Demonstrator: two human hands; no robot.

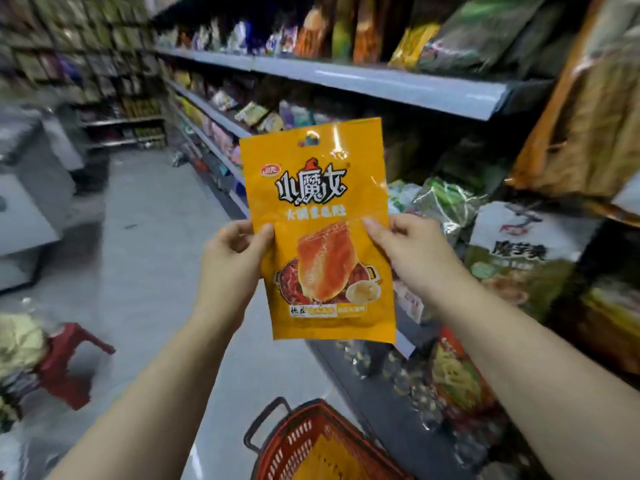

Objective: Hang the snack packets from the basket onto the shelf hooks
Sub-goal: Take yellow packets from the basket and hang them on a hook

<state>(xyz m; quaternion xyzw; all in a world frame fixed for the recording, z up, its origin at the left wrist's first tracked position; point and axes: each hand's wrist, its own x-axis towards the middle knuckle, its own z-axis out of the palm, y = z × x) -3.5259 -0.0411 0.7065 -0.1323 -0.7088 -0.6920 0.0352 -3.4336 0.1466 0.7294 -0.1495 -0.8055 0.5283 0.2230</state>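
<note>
the left hand [231,258] pinches the left edge of an orange snack packet [320,233], thumb on the front and fingers curled behind. the right hand [414,252] pinches the right edge the same way, thumb tip on the front near the middle band. the packet is held upright in the air between both hands, front side to the camera, in front of the shelves and above the basket. its front carries large black chinese characters outlined in white under a small red hat mark, a small red oval logo at upper left, a line of pale characters too blurred to read, and a picture of a reddish slab over a hot pot. a hang hole is cut in its top edge.

below the forearms, a red plastic basket [308,441] with a black handle stands on the floor, with more orange packets in it. to the right, a grey shelf [381,85] runs along the aisle, packed with snack bags; a white and green bag [519,258] with black characters lies just right of the right hand. a red stool [71,358] stands at lower left.
</note>
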